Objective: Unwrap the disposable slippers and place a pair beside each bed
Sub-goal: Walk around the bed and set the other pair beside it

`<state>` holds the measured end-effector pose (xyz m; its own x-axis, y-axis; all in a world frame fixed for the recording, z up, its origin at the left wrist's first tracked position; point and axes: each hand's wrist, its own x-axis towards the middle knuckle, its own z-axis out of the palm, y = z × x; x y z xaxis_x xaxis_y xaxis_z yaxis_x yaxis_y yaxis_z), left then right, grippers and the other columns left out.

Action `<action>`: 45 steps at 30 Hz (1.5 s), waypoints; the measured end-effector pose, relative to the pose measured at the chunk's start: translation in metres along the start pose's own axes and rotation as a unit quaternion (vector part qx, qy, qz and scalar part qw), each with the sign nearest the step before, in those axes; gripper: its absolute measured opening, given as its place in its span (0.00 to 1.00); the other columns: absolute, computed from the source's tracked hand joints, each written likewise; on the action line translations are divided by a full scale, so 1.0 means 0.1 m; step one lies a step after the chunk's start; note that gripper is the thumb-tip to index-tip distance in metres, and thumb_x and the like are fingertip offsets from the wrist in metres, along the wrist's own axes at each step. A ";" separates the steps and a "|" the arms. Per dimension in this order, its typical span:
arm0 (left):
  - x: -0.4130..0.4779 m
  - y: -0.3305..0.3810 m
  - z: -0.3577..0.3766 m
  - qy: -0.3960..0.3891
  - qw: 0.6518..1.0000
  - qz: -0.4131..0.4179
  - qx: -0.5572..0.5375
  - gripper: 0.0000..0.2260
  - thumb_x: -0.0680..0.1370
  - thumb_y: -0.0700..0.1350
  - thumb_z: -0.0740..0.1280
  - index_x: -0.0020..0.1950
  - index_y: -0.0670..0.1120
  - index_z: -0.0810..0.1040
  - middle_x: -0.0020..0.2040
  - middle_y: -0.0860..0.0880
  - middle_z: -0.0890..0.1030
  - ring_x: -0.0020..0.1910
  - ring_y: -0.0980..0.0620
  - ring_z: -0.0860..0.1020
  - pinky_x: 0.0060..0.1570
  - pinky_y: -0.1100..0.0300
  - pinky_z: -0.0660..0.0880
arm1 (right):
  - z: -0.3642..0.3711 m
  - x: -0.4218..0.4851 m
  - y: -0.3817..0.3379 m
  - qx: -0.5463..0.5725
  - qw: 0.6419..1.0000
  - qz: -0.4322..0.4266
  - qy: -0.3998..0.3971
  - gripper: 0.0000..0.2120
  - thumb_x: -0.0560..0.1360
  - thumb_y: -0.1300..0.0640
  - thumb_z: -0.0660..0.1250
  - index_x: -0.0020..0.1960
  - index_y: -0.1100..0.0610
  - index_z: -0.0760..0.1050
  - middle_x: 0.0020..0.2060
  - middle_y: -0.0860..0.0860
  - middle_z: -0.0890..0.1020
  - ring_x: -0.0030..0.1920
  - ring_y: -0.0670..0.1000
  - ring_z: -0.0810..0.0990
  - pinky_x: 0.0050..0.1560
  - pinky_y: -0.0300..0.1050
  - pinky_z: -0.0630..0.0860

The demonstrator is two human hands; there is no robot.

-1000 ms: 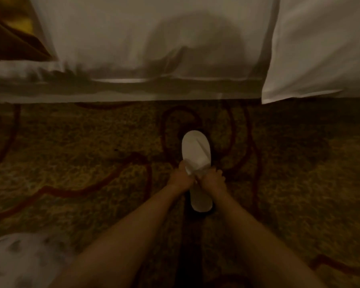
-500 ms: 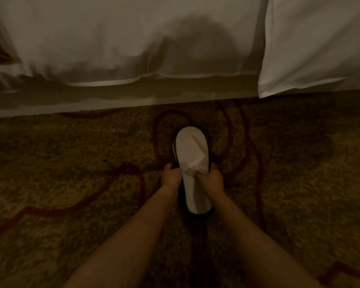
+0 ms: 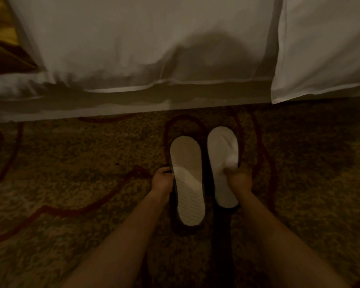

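Two white disposable slippers are side by side over the carpet in front of the bed (image 3: 133, 100). The left slipper (image 3: 187, 183) shows its ribbed sole facing up; my left hand (image 3: 162, 179) grips its left edge. The right slipper (image 3: 222, 154) shows its fabric top, toe toward the bed; my right hand (image 3: 238, 179) holds it at the strap and right edge. Whether the slippers touch the floor I cannot tell.
White bedding hangs down the bed's side, with a brighter white sheet corner (image 3: 320, 59) at the right. A gold-brown cloth (image 3: 2, 44) shows at the top left. Patterned carpet (image 3: 71, 183) with dark red curves spreads all around.
The stacked pair has been pulled apart: one slipper went left in my left hand, sole up, the other right in my right hand. The view moved closer.
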<state>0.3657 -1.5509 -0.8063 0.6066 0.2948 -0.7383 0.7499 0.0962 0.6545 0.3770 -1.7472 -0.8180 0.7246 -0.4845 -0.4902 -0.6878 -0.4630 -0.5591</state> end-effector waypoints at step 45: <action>-0.06 -0.23 -0.99 -0.041 0.988 0.063 0.132 0.27 0.72 0.27 0.64 0.70 0.41 0.68 0.67 0.39 0.74 0.64 0.41 0.73 0.62 0.48 0.73 | 1.04 -1.02 -0.59 -0.073 0.958 -0.188 -0.206 0.21 0.75 0.55 0.65 0.66 0.59 0.67 0.63 0.57 0.73 0.61 0.56 0.74 0.56 0.46 0.75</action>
<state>0.3184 -1.4604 -0.8012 0.7103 0.2086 -0.6723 0.7038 -0.1915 0.6841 0.3486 -1.5934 -0.8043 0.8575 0.0563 -0.5114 -0.3516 -0.6614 -0.6625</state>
